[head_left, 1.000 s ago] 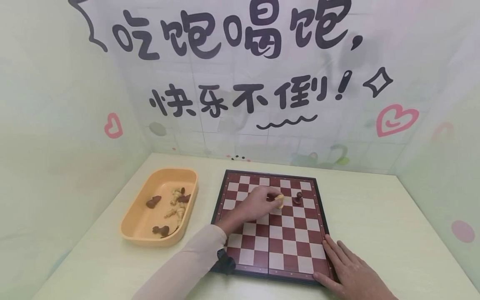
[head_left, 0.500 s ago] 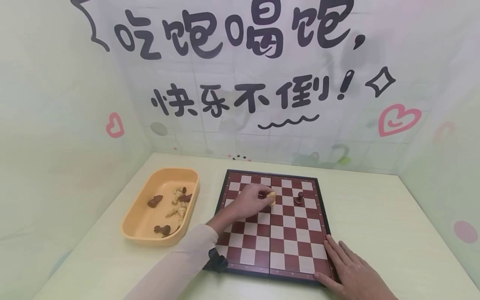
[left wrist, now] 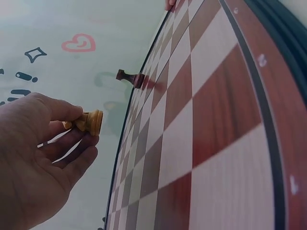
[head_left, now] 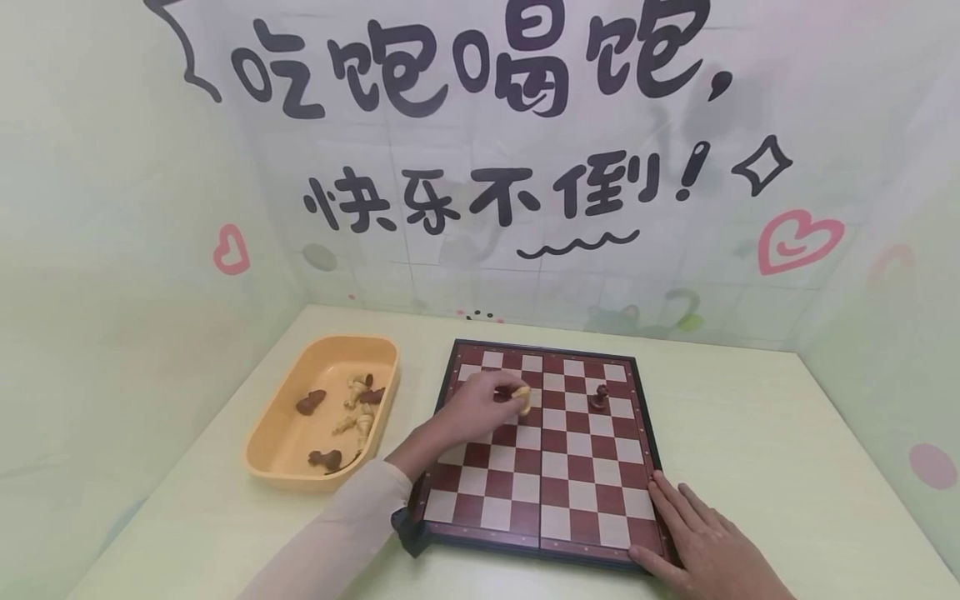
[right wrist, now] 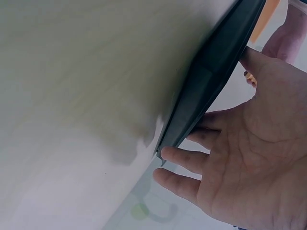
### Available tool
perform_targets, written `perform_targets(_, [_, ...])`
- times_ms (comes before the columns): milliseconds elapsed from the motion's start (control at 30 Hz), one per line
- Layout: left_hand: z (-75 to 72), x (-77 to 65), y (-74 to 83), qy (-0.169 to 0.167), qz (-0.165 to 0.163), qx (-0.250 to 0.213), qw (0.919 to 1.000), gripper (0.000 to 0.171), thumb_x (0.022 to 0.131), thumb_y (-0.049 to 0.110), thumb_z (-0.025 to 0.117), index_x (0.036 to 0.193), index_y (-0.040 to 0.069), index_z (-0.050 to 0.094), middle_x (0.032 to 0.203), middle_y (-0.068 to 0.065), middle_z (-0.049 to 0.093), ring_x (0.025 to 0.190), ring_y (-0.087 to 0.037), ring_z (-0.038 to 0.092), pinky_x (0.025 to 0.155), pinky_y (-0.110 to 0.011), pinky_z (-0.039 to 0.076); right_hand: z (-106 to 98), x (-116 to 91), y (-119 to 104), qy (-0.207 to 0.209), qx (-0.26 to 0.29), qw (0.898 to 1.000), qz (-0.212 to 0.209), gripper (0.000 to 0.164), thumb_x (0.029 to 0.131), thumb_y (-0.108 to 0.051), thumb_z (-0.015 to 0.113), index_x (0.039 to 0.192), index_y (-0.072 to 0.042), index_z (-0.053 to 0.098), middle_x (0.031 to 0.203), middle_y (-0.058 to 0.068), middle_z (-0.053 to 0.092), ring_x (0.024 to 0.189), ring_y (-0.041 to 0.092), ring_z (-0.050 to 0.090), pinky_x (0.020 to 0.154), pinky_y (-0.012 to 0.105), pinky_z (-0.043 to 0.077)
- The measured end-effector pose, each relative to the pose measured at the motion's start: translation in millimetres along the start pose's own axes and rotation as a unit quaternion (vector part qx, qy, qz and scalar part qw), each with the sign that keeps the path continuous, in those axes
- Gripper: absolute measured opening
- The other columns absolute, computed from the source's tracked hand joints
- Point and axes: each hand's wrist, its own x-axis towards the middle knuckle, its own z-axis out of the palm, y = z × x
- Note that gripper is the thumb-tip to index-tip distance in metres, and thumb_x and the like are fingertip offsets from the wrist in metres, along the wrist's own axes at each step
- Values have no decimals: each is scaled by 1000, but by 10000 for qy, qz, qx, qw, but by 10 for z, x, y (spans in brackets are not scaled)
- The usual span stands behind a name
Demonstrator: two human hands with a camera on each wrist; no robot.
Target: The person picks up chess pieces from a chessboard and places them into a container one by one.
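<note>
My left hand [head_left: 480, 406] pinches a light yellow chess piece [head_left: 523, 401] between thumb and fingers, over the left half of the chessboard [head_left: 483, 514]. In the left wrist view, the round base of this chess piece [left wrist: 97, 122] faces the board with a gap between them; its upper part is hidden by the fingers. A dark chess piece [head_left: 598, 397] stands upright toward the board's far right. At the near right corner, my right hand [head_left: 701, 537] rests along the board's edge with straight fingers. The right wrist view shows its fingers beside the dark side of the board [right wrist: 211, 72].
An orange tray [head_left: 262, 454] stands left of the board, with several dark and light chess pieces [head_left: 325, 459] lying in it. Pale table surface [head_left: 742, 417] extends to the right. Printed curtains [head_left: 465, 275] enclose the back and sides.
My left hand has moved left across the board with the light chess piece, from the right half over the middle fold to the left half. The right hand stays at the edge.
</note>
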Motion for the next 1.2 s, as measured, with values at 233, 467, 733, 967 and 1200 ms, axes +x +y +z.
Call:
perform_targets(233, [-103, -94, -75, 221, -77, -75, 9997, 22, 99, 12, 66, 117, 0, 72, 106, -5, 68, 100, -19, 65, 79, -28, 56, 18, 1, 13, 55, 52, 10000, -18, 96, 88, -73, 59, 150, 0, 47, 155, 18, 41, 137, 47, 41, 100, 63, 42])
perform_targets(467, [-169, -144, -133, 239, -114, -169, 9995, 26, 100, 12, 64, 120, -2, 70, 109, -6, 68, 100, -18, 65, 78, -27, 57, 48, -15, 35, 250, 84, 9996, -79, 94, 88, -72, 61, 149, -1, 49, 154, 17, 43, 136, 46, 43, 100, 63, 43])
perform_targets(733, [-245, -220, -144, 337, -48, -88, 9994, 25, 98, 12, 65, 118, -1, 71, 109, -4, 70, 102, -18, 66, 85, -34, 56, 45, -4, 24, 187, 91, 9998, -53, 95, 88, -73, 60, 149, -1, 49, 155, 17, 43, 136, 45, 42, 100, 63, 42])
perform_targets(967, [-298, -283, -149, 446, -30, -353, 9984, 24, 99, 12, 66, 119, 0, 71, 109, -6, 70, 103, -20, 67, 86, -34, 56, 44, -12, 20, 83, 95, 9999, -32, 96, 88, -73, 59, 149, 0, 48, 155, 17, 43, 137, 45, 42, 101, 64, 41])
perform_targets(1200, [-349, -322, -179, 566, -224, -486, 9970, 24, 98, 11, 67, 119, 1, 71, 108, -7, 70, 100, -21, 67, 77, -31, 58, 29, 2, 6, -1, 114, 9999, 34, 97, 89, -74, 57, 150, 0, 46, 156, 18, 41, 138, 46, 40, 102, 64, 40])
